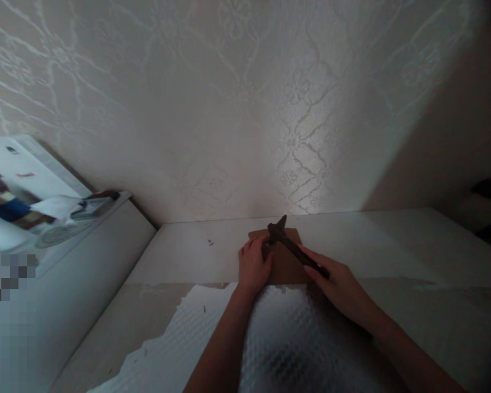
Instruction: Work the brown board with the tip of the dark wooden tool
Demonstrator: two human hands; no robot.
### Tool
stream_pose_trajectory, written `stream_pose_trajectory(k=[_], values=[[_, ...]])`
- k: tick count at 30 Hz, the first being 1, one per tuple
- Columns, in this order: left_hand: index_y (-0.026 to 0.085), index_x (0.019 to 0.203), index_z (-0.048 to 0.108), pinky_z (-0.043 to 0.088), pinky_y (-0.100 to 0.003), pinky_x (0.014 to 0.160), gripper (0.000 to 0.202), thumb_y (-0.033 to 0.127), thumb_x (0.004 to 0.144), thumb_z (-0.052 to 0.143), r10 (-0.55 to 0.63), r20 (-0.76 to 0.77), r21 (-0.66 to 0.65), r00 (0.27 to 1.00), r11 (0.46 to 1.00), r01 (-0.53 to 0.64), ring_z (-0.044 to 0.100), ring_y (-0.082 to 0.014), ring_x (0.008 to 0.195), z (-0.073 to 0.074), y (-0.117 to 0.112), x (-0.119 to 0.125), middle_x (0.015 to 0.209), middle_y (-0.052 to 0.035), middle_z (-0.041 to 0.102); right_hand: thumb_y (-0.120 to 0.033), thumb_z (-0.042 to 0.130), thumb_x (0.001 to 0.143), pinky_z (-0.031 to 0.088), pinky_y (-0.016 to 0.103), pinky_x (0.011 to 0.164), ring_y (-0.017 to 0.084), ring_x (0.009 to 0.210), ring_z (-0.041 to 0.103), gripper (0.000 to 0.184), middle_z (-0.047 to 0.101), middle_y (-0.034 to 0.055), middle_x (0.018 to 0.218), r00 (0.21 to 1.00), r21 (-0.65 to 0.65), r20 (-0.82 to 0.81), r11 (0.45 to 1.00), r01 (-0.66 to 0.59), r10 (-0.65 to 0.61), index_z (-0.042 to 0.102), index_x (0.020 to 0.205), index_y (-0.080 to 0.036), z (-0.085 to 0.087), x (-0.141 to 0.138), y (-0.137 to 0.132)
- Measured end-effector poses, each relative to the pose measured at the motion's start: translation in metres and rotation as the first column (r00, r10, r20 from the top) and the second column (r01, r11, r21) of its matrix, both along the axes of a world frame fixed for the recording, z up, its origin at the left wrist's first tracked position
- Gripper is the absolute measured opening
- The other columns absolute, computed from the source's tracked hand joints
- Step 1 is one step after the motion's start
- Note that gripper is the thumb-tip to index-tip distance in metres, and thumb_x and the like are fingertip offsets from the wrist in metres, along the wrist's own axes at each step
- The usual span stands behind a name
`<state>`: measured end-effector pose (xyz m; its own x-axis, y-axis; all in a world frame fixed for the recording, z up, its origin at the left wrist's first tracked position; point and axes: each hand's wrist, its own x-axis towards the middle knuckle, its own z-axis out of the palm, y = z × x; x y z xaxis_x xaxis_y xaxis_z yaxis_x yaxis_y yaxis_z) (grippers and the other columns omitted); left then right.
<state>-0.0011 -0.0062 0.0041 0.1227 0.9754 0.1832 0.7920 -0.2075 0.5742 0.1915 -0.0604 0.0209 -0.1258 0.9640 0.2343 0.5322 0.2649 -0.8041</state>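
My right hand is wrapped round the handle of a dark hammer. The hammer slants up to the left, and its head is over a flat piece of brown cardboard. My left hand rests at the cardboard's left edge with its fingers curled, close beside the hammer head. Whatever its thumb and fingertips may pinch is too small and dark to make out. The cardboard lies on a pale board surface.
White textured sheeting with a ragged edge spreads in front of me. Small slivers lie on the pale board. A patterned wall rises behind. At left stands a white cabinet with assorted items on top.
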Motion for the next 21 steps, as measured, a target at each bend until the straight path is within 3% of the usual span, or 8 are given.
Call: stream_pose_trajectory(k=[21], values=[[0.025, 0.124, 0.051, 0.030, -0.041, 0.102, 0.045, 0.016, 0.080, 0.053, 0.000, -0.018, -0.005, 1.000, 1.000, -0.001, 0.043, -0.0225, 0.123, 0.0003, -0.0003, 0.0010, 0.127, -0.0037, 0.058, -0.032, 0.047, 0.087, 0.042, 0.042, 0.101, 0.022, 0.115, 0.056, 0.045, 0.058, 0.0050, 0.128, 1.000, -0.013, -0.007, 1.000, -0.003, 0.003, 0.052, 0.131, -0.023, 0.0002, -0.0004, 0.0005]])
